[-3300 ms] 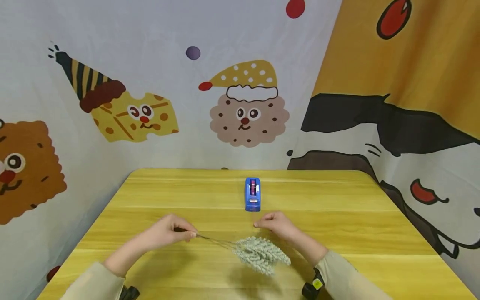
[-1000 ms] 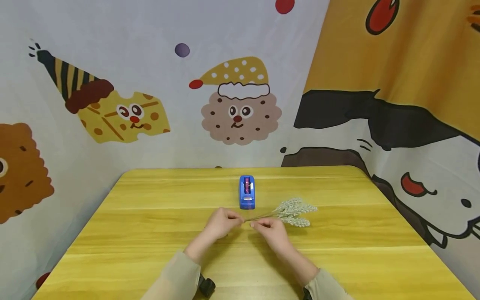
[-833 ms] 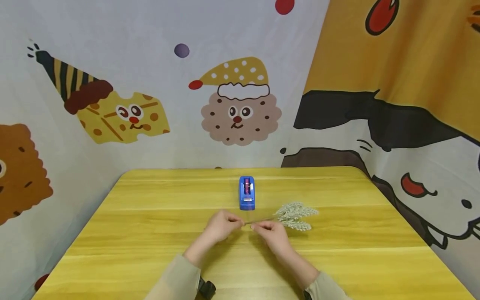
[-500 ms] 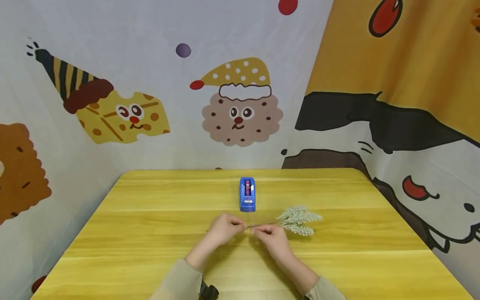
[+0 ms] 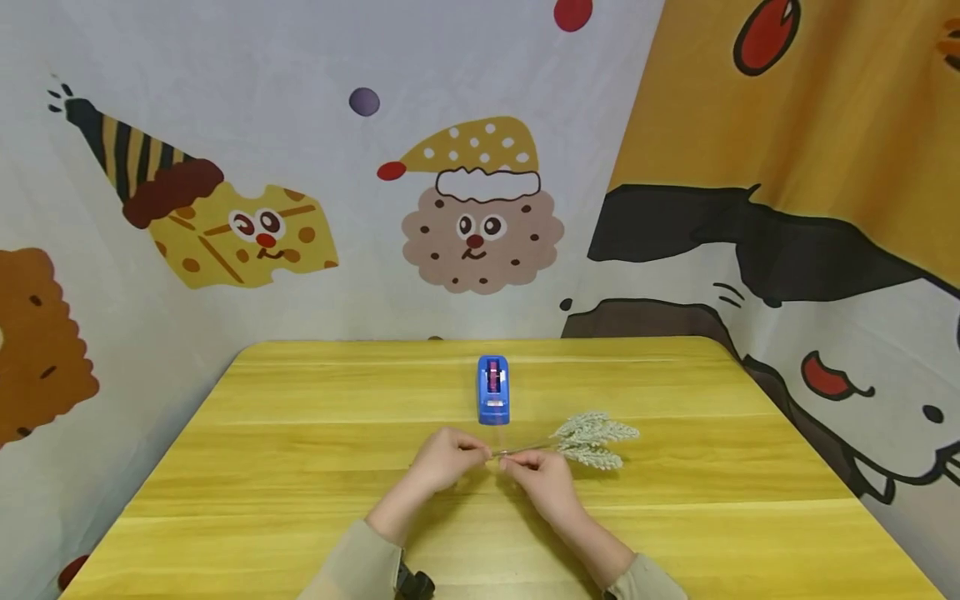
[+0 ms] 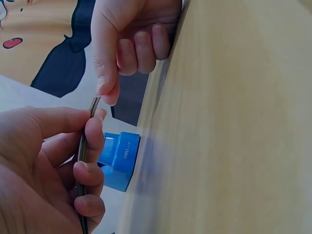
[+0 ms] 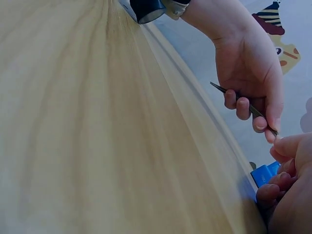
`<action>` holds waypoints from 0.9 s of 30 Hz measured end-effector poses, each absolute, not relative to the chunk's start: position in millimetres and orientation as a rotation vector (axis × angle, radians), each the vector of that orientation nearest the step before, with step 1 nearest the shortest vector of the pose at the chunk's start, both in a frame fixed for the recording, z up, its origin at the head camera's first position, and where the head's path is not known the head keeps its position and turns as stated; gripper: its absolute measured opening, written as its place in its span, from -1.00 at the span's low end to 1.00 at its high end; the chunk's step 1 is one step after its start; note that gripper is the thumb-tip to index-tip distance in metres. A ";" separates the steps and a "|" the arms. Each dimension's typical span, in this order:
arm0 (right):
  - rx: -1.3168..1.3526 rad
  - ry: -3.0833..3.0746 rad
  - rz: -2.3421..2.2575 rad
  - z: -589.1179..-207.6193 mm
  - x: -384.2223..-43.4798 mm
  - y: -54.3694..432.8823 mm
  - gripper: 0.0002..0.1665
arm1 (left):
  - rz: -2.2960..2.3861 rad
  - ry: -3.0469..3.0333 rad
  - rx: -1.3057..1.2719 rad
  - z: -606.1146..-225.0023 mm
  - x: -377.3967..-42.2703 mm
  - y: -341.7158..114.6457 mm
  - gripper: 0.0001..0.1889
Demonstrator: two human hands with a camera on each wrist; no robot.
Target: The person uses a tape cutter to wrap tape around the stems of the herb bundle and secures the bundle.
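Newly drawn together, both at one spot

Dried bunch, one: pale green heads (image 5: 592, 428), thin dark stems (image 5: 529, 448). Location: crosswise above the middle of the table (image 5: 300, 454), heads out past the right hand.
Change: some seconds earlier the bunch hung nearer the person, with the hands well apart; now its stems run from one hand's fingertips toward the other's, and the last second shows only slight shifts.

Left hand (image 5: 446, 458): pinches the stems between thumb and forefinger; remaining fingers curled along them, the cut ends projecting past the little finger.

Right hand (image 5: 545, 483): thumb and forefinger pressed together just beside the left fingertips, apparently pinching a clear strip (image 6: 97, 96), probably tape; other fingers curled. Whether it also grips the stems cannot be told.

Bearing on the work: strip and stems now seem to meet, so the handling appears to be at a fine, fingertip stage; a slip could let the strip fold or stick to skin.

Tape dispenser, blue, one (image 5: 493, 412): upright on the table, beyond the hands, reddish roll (image 5: 492, 375) inside.

Wall hanging (image 5: 300, 125): printed with cartoon figures, behind the table.
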State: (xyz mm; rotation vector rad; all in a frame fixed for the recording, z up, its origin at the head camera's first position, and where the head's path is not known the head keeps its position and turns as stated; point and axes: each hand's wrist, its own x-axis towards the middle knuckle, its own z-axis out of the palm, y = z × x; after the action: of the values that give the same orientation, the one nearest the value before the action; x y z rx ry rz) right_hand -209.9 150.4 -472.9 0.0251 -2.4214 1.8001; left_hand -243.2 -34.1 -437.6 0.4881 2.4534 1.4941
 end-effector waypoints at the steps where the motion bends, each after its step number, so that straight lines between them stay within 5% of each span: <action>1: 0.032 -2.409 1.800 -472.6 -210.0 149.3 -0.83 | 1.498 2.450 0.492 -437.3 -243.3 -34.6 -0.80; 27: 0.021 -2.343 1.549 -478.3 -215.2 138.7 -0.89 | 1.472 2.450 0.492 -435.8 -247.1 -39.1 -0.82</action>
State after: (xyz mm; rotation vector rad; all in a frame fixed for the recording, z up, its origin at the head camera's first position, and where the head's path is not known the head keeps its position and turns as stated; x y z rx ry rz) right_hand -215.2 138.7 -478.3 0.0208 -2.3432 1.5494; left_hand -247.1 -39.1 -435.8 0.4916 2.4502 1.4722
